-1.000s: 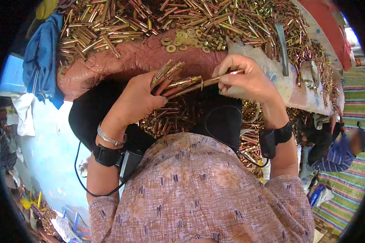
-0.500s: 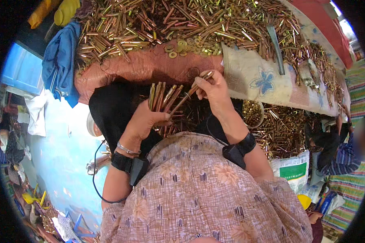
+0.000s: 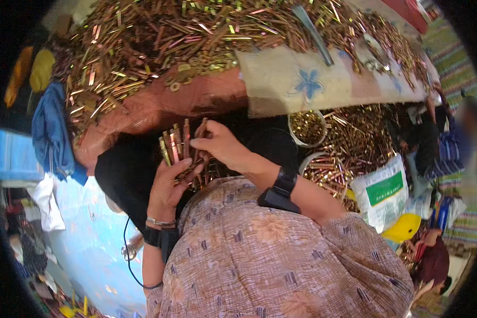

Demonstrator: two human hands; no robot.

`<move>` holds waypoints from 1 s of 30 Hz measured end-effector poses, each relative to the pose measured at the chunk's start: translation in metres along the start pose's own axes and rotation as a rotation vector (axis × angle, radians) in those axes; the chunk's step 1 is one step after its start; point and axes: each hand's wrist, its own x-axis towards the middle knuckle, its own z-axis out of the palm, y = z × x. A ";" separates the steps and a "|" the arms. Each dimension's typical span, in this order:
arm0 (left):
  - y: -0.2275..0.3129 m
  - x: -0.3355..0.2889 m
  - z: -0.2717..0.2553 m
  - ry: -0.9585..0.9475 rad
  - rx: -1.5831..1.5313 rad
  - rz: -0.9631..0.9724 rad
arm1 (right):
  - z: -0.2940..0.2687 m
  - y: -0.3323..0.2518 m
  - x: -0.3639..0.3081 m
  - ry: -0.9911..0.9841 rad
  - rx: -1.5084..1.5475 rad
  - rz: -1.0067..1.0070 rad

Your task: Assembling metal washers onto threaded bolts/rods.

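Note:
My left hand (image 3: pixel 169 183) grips a fanned bundle of brass rods (image 3: pixel 176 146), held upright over a black cloth (image 3: pixel 124 172) on my lap. My right hand (image 3: pixel 220 146) reaches across from the right and pinches one rod at the right side of the bundle. Both wrists wear black bands. A large heap of loose brass rods and rings (image 3: pixel 196 37) covers the table just beyond my hands.
A reddish sack (image 3: pixel 159 106) and a pale flowered cloth (image 3: pixel 302 85) hang over the table's near edge. Round bowls of brass pieces (image 3: pixel 307 127) sit to the right, near a white sack (image 3: pixel 381 193). A blue cloth (image 3: pixel 50 135) hangs at left. Another person (image 3: pixel 461 143) sits far right.
The view has shifted right. My hands have stayed together at the bundle; my right hand has come in closer and now pinches a rod in the bundle rather than at its far end.

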 end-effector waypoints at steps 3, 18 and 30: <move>-0.003 0.004 -0.005 0.024 0.068 -0.022 | -0.005 0.016 0.004 -0.010 0.021 0.024; 0.003 0.024 -0.015 0.112 0.144 -0.017 | -0.045 -0.015 0.033 0.361 -0.637 -0.447; 0.007 0.028 -0.013 0.124 0.060 -0.040 | -0.080 -0.054 0.107 0.502 -1.276 -0.566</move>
